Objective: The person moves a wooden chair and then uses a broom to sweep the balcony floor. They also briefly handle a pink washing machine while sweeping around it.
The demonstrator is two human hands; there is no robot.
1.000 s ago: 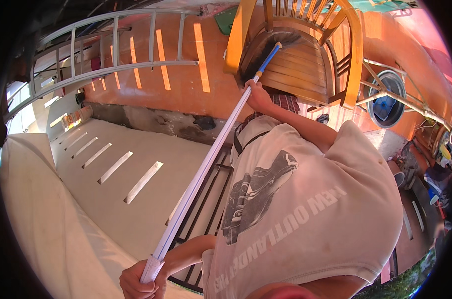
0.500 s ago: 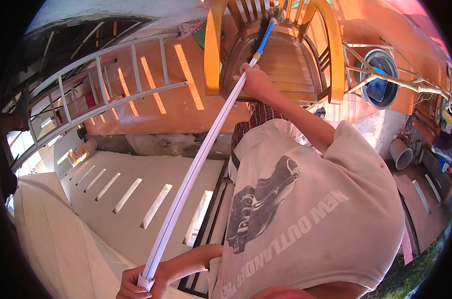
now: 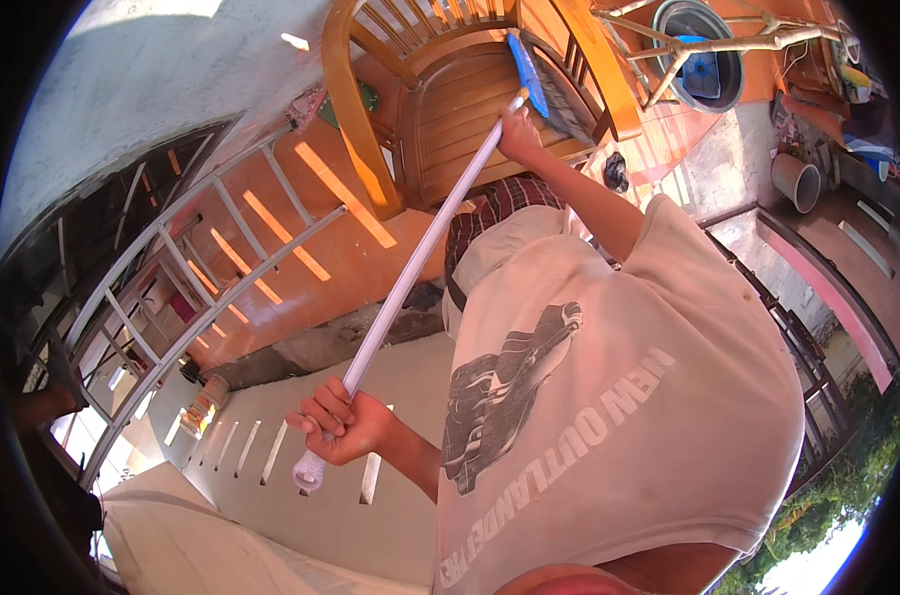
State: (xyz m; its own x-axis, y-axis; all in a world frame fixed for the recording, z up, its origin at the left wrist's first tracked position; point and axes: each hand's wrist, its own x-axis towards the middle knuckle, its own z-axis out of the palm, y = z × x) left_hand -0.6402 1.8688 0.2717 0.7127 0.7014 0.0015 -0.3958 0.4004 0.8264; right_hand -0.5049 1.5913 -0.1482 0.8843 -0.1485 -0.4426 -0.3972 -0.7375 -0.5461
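A broom with a pale lilac handle [image 3: 425, 248] slants across the view, its blue head [image 3: 529, 77] over the right side of a wooden armchair's seat [image 3: 460, 109]. Dark bristles [image 3: 561, 104] show beside the blue part, low against the slats. My right hand [image 3: 521, 136] is closed round the handle just below the head. Lower down, my left hand [image 3: 341, 421] wraps round the handle near its far end, and the rounded end cap sticks out past my fingers. The chair has curved arms and a slatted back.
A metal ladder [image 3: 207, 258] lies at the left. Beyond the chair's right arm stand a pole frame [image 3: 737, 45] and a dark basin [image 3: 732, 84] with something blue inside. A grey bucket [image 3: 796, 183] is at the right; a slotted pale wall [image 3: 301, 416] runs along the lower left.
The broom head has swung from the chair's back toward the right side of the seat. My left hand has come up and inward with the handle's end. The whole view has turned.
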